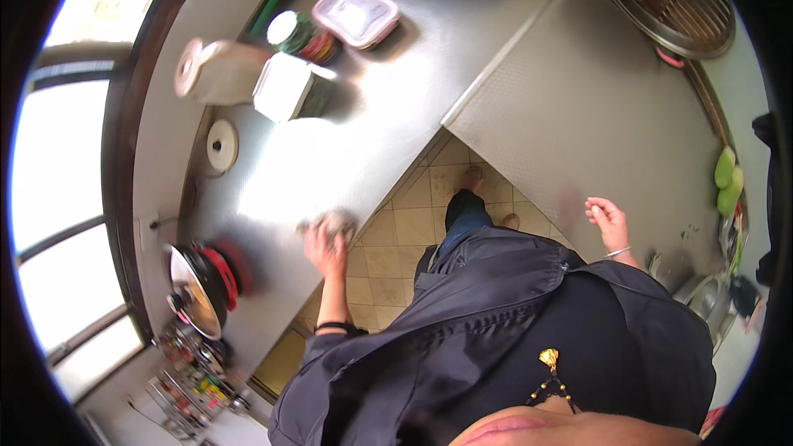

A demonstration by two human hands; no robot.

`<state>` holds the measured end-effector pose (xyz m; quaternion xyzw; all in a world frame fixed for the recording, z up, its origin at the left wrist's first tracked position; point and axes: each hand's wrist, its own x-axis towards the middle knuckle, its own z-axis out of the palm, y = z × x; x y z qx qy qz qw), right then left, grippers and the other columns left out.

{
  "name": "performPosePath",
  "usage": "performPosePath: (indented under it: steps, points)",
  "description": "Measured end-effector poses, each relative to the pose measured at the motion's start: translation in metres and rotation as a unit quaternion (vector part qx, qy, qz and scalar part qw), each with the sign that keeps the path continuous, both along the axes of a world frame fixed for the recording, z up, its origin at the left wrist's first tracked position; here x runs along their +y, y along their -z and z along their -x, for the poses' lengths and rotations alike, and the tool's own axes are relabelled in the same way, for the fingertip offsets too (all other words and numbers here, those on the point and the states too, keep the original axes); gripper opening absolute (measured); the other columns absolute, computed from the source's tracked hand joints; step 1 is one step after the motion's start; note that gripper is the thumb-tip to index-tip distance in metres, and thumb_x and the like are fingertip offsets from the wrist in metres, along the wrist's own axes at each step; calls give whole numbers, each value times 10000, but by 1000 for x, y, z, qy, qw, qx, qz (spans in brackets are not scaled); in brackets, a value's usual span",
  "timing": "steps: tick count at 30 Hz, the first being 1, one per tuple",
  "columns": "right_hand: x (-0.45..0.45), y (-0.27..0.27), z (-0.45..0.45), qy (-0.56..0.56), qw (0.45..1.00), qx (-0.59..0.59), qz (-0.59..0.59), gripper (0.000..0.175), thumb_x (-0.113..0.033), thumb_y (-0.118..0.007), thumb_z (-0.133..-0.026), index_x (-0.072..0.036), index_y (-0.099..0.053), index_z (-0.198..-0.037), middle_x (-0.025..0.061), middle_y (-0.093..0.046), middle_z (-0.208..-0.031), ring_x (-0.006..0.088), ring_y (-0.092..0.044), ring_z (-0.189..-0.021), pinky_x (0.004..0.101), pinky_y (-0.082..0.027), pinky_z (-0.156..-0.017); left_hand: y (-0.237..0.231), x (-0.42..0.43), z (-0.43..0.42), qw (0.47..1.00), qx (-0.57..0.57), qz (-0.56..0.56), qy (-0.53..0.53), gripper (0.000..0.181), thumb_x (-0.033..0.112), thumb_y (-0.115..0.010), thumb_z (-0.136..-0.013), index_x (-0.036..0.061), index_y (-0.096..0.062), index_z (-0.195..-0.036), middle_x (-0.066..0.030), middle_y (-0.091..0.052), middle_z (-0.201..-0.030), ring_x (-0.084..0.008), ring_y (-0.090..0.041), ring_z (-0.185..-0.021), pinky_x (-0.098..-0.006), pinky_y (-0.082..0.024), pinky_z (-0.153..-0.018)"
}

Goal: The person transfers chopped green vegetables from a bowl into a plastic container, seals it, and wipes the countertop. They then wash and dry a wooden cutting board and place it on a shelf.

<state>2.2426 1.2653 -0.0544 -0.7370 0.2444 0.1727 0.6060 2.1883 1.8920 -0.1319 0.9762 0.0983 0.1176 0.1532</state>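
Observation:
My left hand presses a crumpled greyish cloth onto the stainless steel countertop, close to its front edge. The cloth is partly hidden under my fingers and slightly blurred. My right hand, with a bangle at the wrist, is raised beside the right-hand steel counter. Its fingers are loosely curled and nothing shows in them. Left of my left hand stands a black and red electric pot with a glass lid.
At the back left are a white-lidded container, a jar, a pink-rimmed box and a tall canister. A steamer rack sits back right; green vegetables and a metal bowl line the right side.

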Motion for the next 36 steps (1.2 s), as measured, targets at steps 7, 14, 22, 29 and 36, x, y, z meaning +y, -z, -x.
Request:
performPosePath:
  steps: [7, 14, 22, 29, 36]
  points:
    - [-17, 3, 49, 137, 990, 39, -6, 239, -166, -555, -930, -34, -613, -1120, 54, -655, -1012, 101, -608, -843, 237, -490, -718, 21, -30, -94, 979, 11, 139, -151, 441, 227, -610, -813, -6, -546, -1182, -224, -480, -1260, -346, -455, -1154, -434, -378, -973]
    - [-23, -5, 117, 286, 954, 79, 48, 240, -165, -547, -925, -36, -615, -1115, 55, -655, -1005, 107, -612, -837, 238, -491, -708, 45, -217, -400, 966, 4, 115, 232, 393, 296, -603, -807, 142, -590, -1168, -247, -381, -1378, -498, -322, -1247, -538, -247, -1062]
    - [43, -12, 193, 441, 890, 107, 39, 249, -218, -580, -908, -55, -629, -1091, 28, -662, -951, 121, -628, -811, 253, -503, -672, 34, -410, -521, 875, 59, 255, 407, 341, 291, -659, -762, 131, -664, -1063, -149, -512, -1308, -380, -381, -1261, -450, -285, -1069]
    - [67, -16, 223, 475, 869, 135, -19, 288, -249, -582, -901, -59, -626, -1113, 23, -652, -952, 108, -597, -789, 253, -489, -666, 9, -536, -419, 718, 49, 150, 678, 278, 199, -654, -744, 92, -662, -1000, -105, -533, -1292, -384, -379, -1267, -457, -295, -1066]
    - [53, -10, 276, 507, 850, 140, -28, 315, -263, -582, -901, -70, -617, -1147, 35, -652, -993, 128, -621, -838, 272, -511, -696, 3, -574, -260, 605, 75, 166, 775, 277, 208, -662, -717, 132, -651, -982, -99, -493, -1319, -408, -342, -1285, -514, -247, -1085]
